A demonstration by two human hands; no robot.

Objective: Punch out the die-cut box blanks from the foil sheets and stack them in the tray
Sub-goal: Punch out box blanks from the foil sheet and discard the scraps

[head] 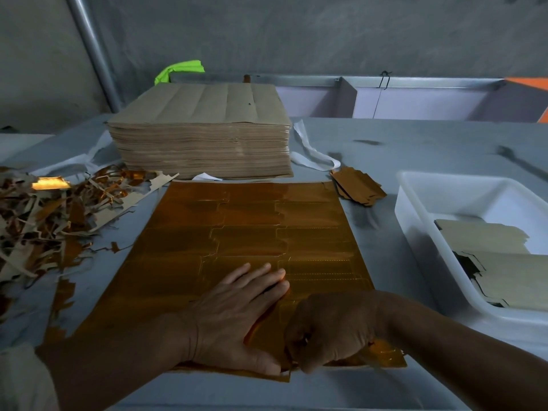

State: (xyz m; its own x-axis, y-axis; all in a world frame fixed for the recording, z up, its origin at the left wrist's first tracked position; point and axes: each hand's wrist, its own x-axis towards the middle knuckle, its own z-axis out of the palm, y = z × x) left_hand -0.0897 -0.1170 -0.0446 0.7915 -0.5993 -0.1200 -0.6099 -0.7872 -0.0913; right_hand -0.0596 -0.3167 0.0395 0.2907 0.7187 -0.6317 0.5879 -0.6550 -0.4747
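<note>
Right now I have the left hand (pixel 237 312) pressing flat, fingers straight, on the foil sheet (pixel 178 262) at the bench's near edge, while the right hand (pixel 332 330) pinches that sheet's near edge. Pulling too sharply there, I judge, could tear a blank (pixel 249 216) at its nicks; the tray (pixel 415 221) sits at the right edge.

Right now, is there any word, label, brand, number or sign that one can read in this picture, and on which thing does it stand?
None: no text can be read in this view.
The foil sheet shows only die-cut lines, no print.
The stack of brown sheets is blank.
The white tray and the blanks in it carry no label.
The green scrap behind the stack shows no marks.
</note>
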